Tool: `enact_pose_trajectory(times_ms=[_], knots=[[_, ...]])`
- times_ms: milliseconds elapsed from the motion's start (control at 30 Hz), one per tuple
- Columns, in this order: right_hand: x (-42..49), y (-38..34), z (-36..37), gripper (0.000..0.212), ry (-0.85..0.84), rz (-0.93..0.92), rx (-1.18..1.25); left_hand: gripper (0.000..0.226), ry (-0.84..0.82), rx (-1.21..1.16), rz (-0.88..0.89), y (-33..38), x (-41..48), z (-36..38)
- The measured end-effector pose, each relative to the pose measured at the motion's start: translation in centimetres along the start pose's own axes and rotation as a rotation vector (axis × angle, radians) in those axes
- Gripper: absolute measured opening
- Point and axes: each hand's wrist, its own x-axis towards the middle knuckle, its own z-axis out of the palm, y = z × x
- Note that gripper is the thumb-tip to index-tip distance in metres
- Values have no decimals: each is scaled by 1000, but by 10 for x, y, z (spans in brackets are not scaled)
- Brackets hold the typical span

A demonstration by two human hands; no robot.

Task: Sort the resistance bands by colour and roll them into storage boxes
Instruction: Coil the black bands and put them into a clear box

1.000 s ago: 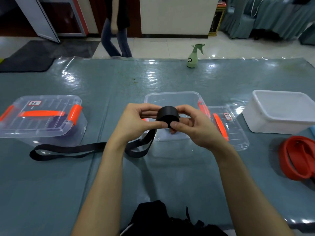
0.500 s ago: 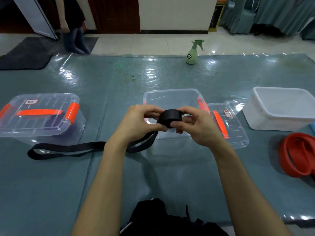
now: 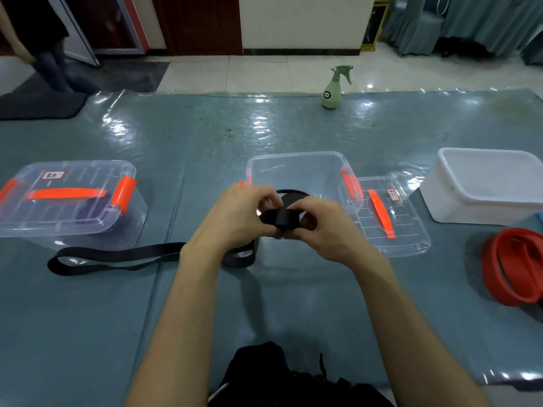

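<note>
A black resistance band [image 3: 280, 218] is partly wound into a tight roll between both hands, just in front of an open clear storage box [image 3: 296, 168]. My left hand [image 3: 235, 215] grips the roll's left side, and my right hand [image 3: 320, 227] pinches its right side. The band's loose tail [image 3: 117, 257] trails left across the mat as a flat loop. Inside the open box lies another black roll, mostly hidden behind my fingers. A red band [image 3: 517, 268] lies coiled at the right edge.
A closed clear box [image 3: 67, 198] with orange latches sits at the left, something dark inside. The open box's lid [image 3: 390, 218] lies to its right, then a white tub [image 3: 484, 186]. A green spray bottle [image 3: 333, 88] stands at the mat's far edge. A person stands far left.
The roll has grown a little and the loose tail has shortened, its far end drawn right. Both hands stay in place, turning the roll. The person in the background walked left.
</note>
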Motion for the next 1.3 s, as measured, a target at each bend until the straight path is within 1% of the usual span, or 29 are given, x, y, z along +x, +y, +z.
enact_pose_trajectory(times_ms=[67,167,233,267,300,400,467,567,600,667,733,767,800,933,967,1033,1100,1167,1200,1233,1300], knots=[[-3,3,-4,32,21,26,184,47,-9,-115,-15,-8,-1,-3],[-2,5,-13,39,26,79,490,45,2,-278,8,-16,-2,-3],[0,7,-16,36,13,96,573,42,27,-376,23,-17,-3,-1],[0,7,-16,36,-11,105,576,41,34,-383,25,-17,-1,-1],[0,7,-15,37,-40,119,540,41,34,-355,21,-17,0,0],[0,7,-7,36,-100,143,260,42,-10,-187,-39,-16,1,5],[0,6,-3,37,-117,169,174,40,-26,-112,-53,-16,0,8],[0,4,-3,59,-112,145,63,31,-44,72,-48,-12,1,5],[0,3,-2,61,-91,106,9,30,-56,156,-39,-9,3,3],[1,0,2,47,-61,35,-33,26,-82,289,-11,-2,6,2],[1,-1,4,34,-35,14,-13,25,-87,357,23,0,9,4],[0,0,4,31,-11,16,4,26,-72,329,29,-2,9,4],[-1,2,2,30,16,24,43,29,-49,233,26,-6,9,3],[-1,2,-9,32,62,56,407,48,1,-441,70,-18,2,4],[0,2,-10,31,59,55,469,50,17,-565,71,-19,1,5],[1,1,-8,28,52,63,577,52,42,-659,67,-20,1,5],[0,1,-4,27,40,85,693,51,56,-629,60,-21,1,4],[0,3,-1,29,-11,114,738,47,70,-523,45,-23,2,-1],[0,5,1,33,-58,130,687,44,64,-411,41,-22,2,-4],[1,6,2,41,-108,141,572,42,44,-264,34,-21,3,-7],[3,6,4,55,-167,125,253,39,-24,42,37,-16,4,-9]])
